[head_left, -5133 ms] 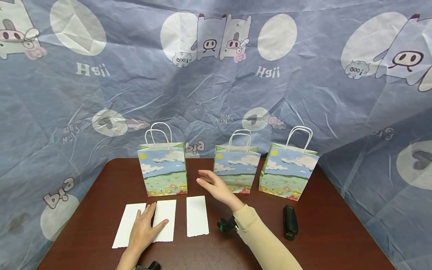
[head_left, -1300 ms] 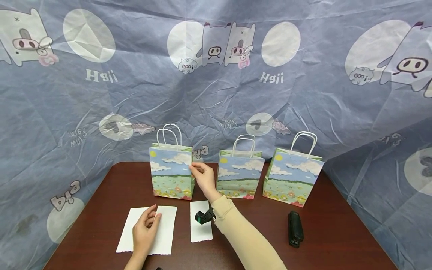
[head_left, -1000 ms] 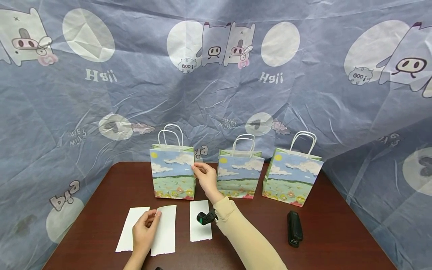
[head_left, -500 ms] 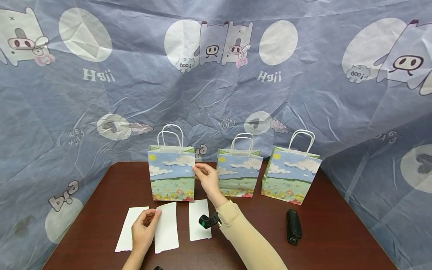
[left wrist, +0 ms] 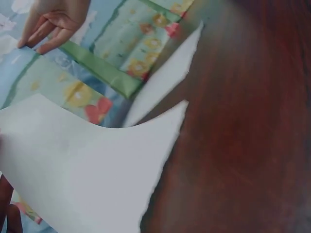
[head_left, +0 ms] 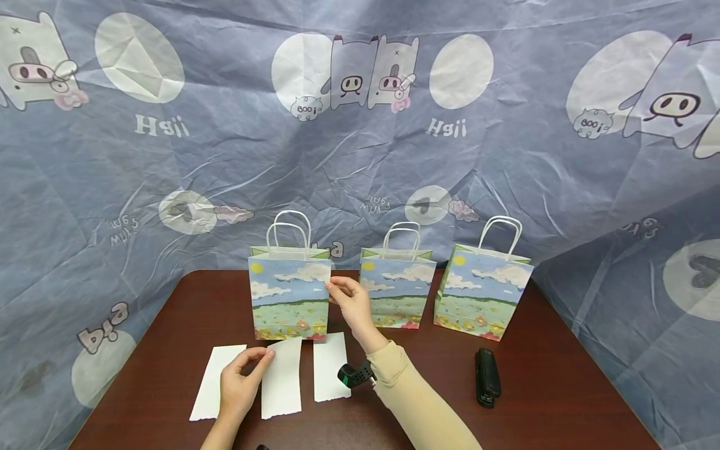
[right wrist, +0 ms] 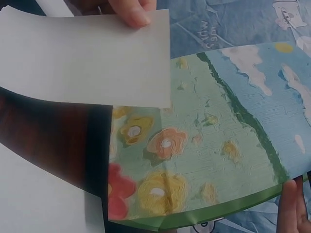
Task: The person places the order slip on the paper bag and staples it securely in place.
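The left hand (head_left: 239, 382) pinches the upper left corner of a white paper strip (head_left: 282, 382) between thumb and fingers. The strip is raised and curves slightly, its torn lower end plain in the left wrist view. The right hand (head_left: 355, 306) pinches the right side edge of the leftmost gift bag (head_left: 289, 300), which has a painted sky and flower meadow and white handles. In the right wrist view, the held strip (right wrist: 87, 58) overlaps the bag's flowery lower part (right wrist: 194, 141), and the left thumb (right wrist: 133, 12) lies on the strip.
Two more white strips lie on the dark wooden table, one left (head_left: 212, 390) and one right (head_left: 330, 369) of the held one. Two matching bags stand behind, a middle one (head_left: 396, 287) and a right one (head_left: 484, 294). A black stapler (head_left: 487, 378) lies at the right.
The right hand has gone from hovering before the middle bag to gripping the leftmost bag, drawn slightly nearer. The left hand, earlier spread over the papers, has lifted one strip rightward toward that bag.
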The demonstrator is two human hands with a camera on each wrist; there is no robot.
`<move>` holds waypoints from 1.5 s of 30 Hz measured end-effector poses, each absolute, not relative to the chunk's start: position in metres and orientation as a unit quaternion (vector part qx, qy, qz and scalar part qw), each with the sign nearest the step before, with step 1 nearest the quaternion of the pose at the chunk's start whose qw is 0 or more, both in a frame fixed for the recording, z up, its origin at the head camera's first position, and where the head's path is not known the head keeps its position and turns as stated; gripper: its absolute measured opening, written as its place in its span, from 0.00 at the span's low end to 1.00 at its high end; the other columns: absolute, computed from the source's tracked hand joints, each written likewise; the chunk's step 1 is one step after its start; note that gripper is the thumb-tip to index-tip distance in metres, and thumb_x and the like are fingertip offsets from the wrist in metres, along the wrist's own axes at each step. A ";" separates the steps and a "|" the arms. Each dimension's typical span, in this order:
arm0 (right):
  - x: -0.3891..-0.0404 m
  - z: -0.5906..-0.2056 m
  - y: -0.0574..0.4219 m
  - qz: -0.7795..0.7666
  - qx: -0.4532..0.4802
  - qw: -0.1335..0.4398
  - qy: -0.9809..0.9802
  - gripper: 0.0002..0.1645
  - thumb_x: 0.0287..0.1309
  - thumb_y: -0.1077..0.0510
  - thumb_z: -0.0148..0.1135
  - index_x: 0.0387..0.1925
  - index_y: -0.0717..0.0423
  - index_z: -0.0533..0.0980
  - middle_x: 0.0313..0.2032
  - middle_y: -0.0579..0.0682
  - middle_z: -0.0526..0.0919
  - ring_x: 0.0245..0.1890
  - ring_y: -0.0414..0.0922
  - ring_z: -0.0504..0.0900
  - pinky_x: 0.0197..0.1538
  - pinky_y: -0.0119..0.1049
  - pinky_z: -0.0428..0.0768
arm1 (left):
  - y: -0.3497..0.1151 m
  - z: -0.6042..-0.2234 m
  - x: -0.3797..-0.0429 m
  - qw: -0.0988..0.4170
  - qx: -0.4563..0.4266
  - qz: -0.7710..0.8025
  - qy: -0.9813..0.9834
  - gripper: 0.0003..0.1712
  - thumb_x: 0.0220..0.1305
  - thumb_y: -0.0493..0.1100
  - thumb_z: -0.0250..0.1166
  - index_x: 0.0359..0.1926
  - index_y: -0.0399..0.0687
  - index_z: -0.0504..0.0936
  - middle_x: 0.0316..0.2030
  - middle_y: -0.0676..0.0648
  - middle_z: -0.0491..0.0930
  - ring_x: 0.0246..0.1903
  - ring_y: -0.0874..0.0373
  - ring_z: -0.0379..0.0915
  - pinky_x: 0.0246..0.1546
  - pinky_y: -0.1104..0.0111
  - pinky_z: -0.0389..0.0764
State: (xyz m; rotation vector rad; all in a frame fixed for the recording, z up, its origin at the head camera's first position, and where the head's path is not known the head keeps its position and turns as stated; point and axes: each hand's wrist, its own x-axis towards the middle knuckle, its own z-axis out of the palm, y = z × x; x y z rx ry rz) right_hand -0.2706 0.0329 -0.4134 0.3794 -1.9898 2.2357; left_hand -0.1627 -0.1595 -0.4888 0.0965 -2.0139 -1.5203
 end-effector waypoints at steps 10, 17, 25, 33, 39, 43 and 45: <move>-0.275 -0.424 0.041 0.761 0.122 0.056 -0.635 0.15 0.57 0.66 0.62 0.46 0.71 0.76 0.40 0.59 0.83 0.37 0.42 0.81 0.44 0.43 0.80 | -0.156 -0.471 -0.161 0.313 0.002 -0.597 -0.739 0.04 0.50 0.27 0.69 0.29 0.31 0.82 0.28 0.47 0.83 0.30 0.69 0.77 0.30 0.77 0.78; -0.267 -0.417 0.048 0.761 0.132 0.067 -0.632 0.15 0.57 0.66 0.63 0.45 0.71 0.76 0.38 0.55 0.84 0.35 0.38 0.81 0.45 0.45 0.80 | -0.151 -0.457 -0.160 0.311 -0.006 -0.607 -0.731 0.04 0.51 0.27 0.69 0.30 0.33 0.82 0.29 0.49 0.82 0.31 0.67 0.77 0.29 0.79 0.76; -0.259 -0.412 0.057 0.753 0.140 0.068 -0.639 0.16 0.57 0.65 0.63 0.45 0.72 0.76 0.38 0.54 0.83 0.36 0.38 0.81 0.44 0.41 0.80 | -0.142 -0.438 -0.158 0.321 -0.010 -0.593 -0.738 0.04 0.52 0.29 0.69 0.30 0.37 0.82 0.26 0.49 0.81 0.29 0.66 0.73 0.26 0.78 0.72; -0.250 -0.409 0.067 0.748 0.142 0.072 -0.644 0.15 0.57 0.64 0.64 0.44 0.71 0.77 0.36 0.53 0.84 0.35 0.39 0.81 0.47 0.53 0.76 | -0.133 -0.428 -0.158 0.385 -0.067 -0.568 -0.724 0.05 0.50 0.25 0.68 0.29 0.33 0.81 0.37 0.35 0.77 0.40 0.60 0.70 0.38 0.77 0.68; -0.244 -0.410 0.075 0.740 0.141 0.076 -0.653 0.16 0.56 0.63 0.65 0.44 0.70 0.77 0.36 0.50 0.84 0.35 0.39 0.81 0.44 0.44 0.80 | -0.125 -0.421 -0.158 0.405 -0.067 -0.577 -0.706 0.06 0.49 0.23 0.67 0.29 0.31 0.81 0.46 0.31 0.69 0.46 0.51 0.64 0.44 0.77 0.64; -0.239 -0.409 0.080 0.738 0.137 0.074 -0.656 0.15 0.57 0.63 0.64 0.43 0.69 0.78 0.35 0.50 0.83 0.34 0.40 0.81 0.43 0.45 0.80 | -0.121 -0.416 -0.159 0.408 -0.064 -0.595 -0.690 0.06 0.49 0.22 0.66 0.30 0.29 0.80 0.51 0.29 0.65 0.50 0.42 0.61 0.50 0.74 0.61; -0.237 -0.409 0.084 0.739 0.139 0.074 -0.655 0.14 0.57 0.63 0.64 0.43 0.69 0.78 0.35 0.50 0.83 0.33 0.40 0.81 0.43 0.44 0.80 | -0.119 -0.414 -0.161 0.408 -0.063 -0.604 -0.682 0.05 0.50 0.22 0.66 0.30 0.29 0.80 0.53 0.28 0.64 0.51 0.44 0.61 0.51 0.73 0.61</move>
